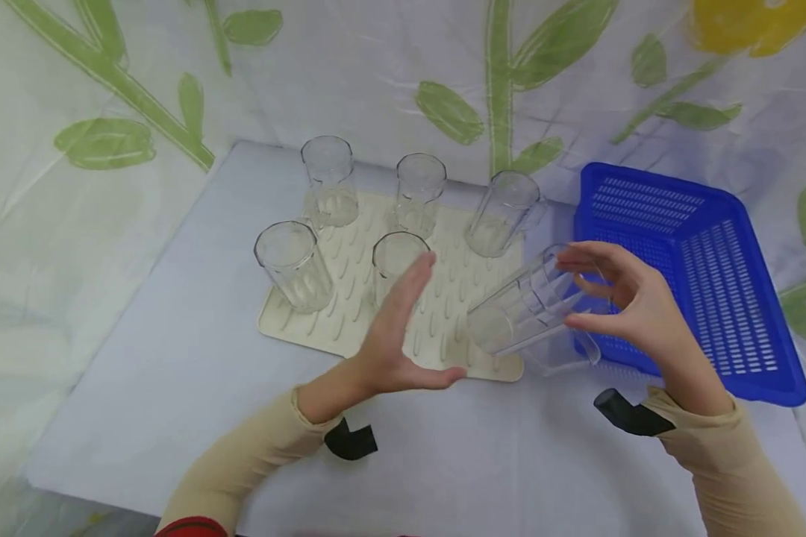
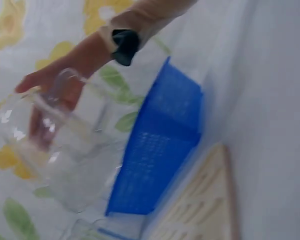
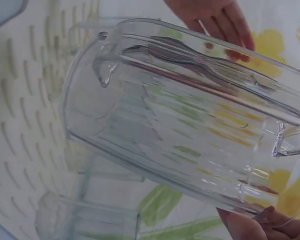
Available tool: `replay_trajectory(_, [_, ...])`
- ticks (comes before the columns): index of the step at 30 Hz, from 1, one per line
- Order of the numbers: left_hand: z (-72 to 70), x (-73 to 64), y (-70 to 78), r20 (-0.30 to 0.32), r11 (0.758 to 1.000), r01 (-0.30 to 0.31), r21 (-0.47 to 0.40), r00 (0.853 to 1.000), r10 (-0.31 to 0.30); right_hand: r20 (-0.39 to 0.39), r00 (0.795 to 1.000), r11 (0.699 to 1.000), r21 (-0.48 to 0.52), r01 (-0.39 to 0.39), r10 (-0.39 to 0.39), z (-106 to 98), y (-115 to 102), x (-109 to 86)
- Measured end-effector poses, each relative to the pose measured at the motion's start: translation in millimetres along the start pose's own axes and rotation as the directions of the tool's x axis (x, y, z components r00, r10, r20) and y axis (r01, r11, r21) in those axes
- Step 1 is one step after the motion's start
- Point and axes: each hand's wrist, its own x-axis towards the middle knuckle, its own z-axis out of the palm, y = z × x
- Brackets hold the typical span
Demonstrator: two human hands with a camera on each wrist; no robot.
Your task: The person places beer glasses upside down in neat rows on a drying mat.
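Note:
My right hand [image 1: 634, 298] holds a clear glass mug [image 1: 510, 317] near its rim, thumb on one side and fingers on the other. The mug tilts, its base toward the front right of a cream ribbed mat [image 1: 339, 321]; whether it touches the mat I cannot tell. Its handle shows on the lower right side. My left hand [image 1: 392, 343], thumb and fingers spread wide, holds nothing and partly hides the front middle mug [image 1: 398, 257]. Close up in the right wrist view, the held mug [image 3: 175, 135] lies slanted, with left-hand fingers beyond it.
Other clear mugs stand upright on the mat: a front left mug [image 1: 295, 268] and a back row with a left mug [image 1: 332, 183], a middle mug [image 1: 419, 194] and a right mug [image 1: 504, 212]. A blue slotted basket [image 1: 732, 298] sits at the right, behind my right hand.

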Motion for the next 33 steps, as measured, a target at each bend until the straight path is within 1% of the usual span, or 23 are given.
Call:
replay_trajectory(1, [7.6,-4.9,0.2,0.025,1.000,0.015,-0.008,1.000,-0.015,-0.003,1.000,0.999,0.028,0.015,-0.015,1,0,-0.6])
replay_trajectory(2, [14.2,-10.1,-0.1,0.048,0.999,0.043,-0.015,0.998,-0.042,-0.006,0.999,0.998,0.060,0.033,-0.033,2,0,-1.1])
replay_trajectory(4, [24.9,-19.0,-1.7,0.085,0.992,0.128,-0.019,0.988,-0.126,-0.018,0.998,0.991,0.119,0.058,-0.056,3,0,-2.5])
replay_trajectory(7, [32.9,-27.4,-5.1,0.122,0.965,0.263,-0.002,0.958,-0.261,-0.035,0.997,0.981,0.177,0.074,-0.069,4,0,-5.1])
replay_trajectory(9, [34.5,-29.2,-6.5,0.139,0.946,0.325,0.003,0.936,-0.322,-0.043,0.997,0.977,0.199,0.078,-0.071,5,-1,-6.3])
replay_trajectory(13, [37.4,-30.9,-7.8,0.189,0.908,0.418,-0.037,0.895,-0.405,-0.059,0.995,0.973,0.215,0.088,-0.077,5,-3,-7.3])
replay_trajectory(15, [39.5,-31.2,-6.6,0.201,0.887,0.458,-0.058,0.876,-0.439,-0.081,0.995,0.974,0.215,0.074,-0.058,7,-3,-8.0])
replay_trajectory(16, [40.3,-30.9,-5.6,0.197,0.880,0.470,-0.070,0.871,-0.450,-0.086,0.995,0.971,0.228,0.071,-0.053,8,-3,-8.3])
replay_trajectory(17, [40.5,-29.8,-4.1,0.184,0.875,0.477,-0.084,0.870,-0.456,-0.096,0.995,0.970,0.237,0.060,-0.038,10,-2,-8.6])
replay_trajectory(18, [39.6,-27.4,-1.7,0.165,0.877,0.470,-0.097,0.877,-0.451,-0.105,0.994,0.967,0.248,0.051,-0.025,12,-1,-9.0])
replay_trajectory(20, [35.9,-21.8,3.4,0.114,0.892,0.439,-0.107,0.897,-0.428,-0.111,0.994,0.959,0.281,0.036,-0.005,17,1,-8.6])
replay_trajectory(22, [30.9,-15.9,8.1,0.065,0.908,0.403,-0.113,0.915,-0.398,-0.107,0.994,0.950,0.311,0.038,-0.005,21,4,-8.0])
replay_trajectory(24, [26.3,-10.8,12.1,0.035,0.924,0.370,-0.099,0.929,-0.369,-0.112,0.994,0.948,0.317,0.036,-0.001,23,7,-7.6])
replay_trajectory(26, [23.9,-9.3,13.0,0.025,0.929,0.360,-0.082,0.933,-0.359,-0.115,0.993,0.949,0.313,0.035,0.001,24,8,-7.6])
replay_trajectory(29, [22.9,-10.2,11.4,0.017,0.934,0.347,-0.081,0.938,-0.347,-0.112,0.994,0.950,0.311,0.036,-0.001,25,9,-7.7])
replay_trajectory(31, [22.8,-12.4,8.8,0.012,0.936,0.340,-0.093,0.940,-0.340,-0.103,0.995,0.947,0.319,0.039,-0.007,25,10,-7.7])
replay_trajectory(33, [23.6,-17.3,2.9,0.010,0.938,0.333,-0.099,0.943,-0.333,-0.095,0.995,0.946,0.321,0.044,-0.014,24,11,-8.0])
